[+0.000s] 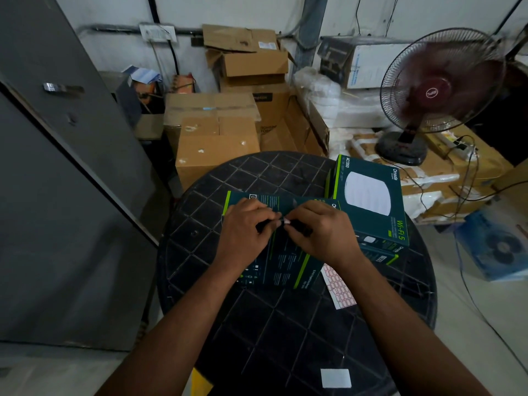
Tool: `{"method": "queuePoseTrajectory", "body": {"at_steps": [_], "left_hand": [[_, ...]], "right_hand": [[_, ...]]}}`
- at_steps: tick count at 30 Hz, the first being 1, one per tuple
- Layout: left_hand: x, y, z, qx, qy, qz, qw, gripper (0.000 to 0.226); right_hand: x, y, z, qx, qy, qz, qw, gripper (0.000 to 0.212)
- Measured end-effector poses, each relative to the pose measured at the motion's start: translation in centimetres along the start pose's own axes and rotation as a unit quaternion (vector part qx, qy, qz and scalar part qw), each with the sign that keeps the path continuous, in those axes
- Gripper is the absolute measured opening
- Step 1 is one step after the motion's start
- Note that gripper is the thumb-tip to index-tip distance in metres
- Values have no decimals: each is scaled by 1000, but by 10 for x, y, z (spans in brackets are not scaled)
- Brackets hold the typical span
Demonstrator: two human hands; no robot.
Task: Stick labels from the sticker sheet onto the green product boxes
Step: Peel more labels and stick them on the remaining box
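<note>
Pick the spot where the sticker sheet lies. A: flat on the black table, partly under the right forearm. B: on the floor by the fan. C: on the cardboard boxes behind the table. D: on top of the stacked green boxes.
A: the sticker sheet lies flat on the black table, beside the green box being labelled, with the right forearm crossing over its upper end.

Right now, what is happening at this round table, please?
A person works over a green box that lies flat on the dark round table. The left hand and right hand meet above it, and their fingers pinch a small label between them. It is not clear whether the label touches the box yet. The sticker sheet lies beside the box, under the right wrist. More green boxes are stacked on the right.
</note>
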State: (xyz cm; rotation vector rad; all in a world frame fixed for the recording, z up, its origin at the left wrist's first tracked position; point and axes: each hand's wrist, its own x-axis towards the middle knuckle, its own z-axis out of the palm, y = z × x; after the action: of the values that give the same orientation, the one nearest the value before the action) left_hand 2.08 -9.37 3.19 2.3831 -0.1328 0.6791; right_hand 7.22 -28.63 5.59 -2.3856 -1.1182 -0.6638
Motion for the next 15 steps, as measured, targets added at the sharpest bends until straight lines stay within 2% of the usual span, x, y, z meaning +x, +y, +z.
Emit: {"method": "queuePoseTrajectory", "body": {"at_steps": [11, 15], "left_hand": [[0, 6, 0, 1, 7, -17, 1000, 11], [1, 7, 0, 2, 10, -16, 1000, 11]], "right_hand": [[-4, -5, 5, -31, 13, -27, 999, 17], [-9, -7, 10, -85, 24, -63, 994, 21]]}}
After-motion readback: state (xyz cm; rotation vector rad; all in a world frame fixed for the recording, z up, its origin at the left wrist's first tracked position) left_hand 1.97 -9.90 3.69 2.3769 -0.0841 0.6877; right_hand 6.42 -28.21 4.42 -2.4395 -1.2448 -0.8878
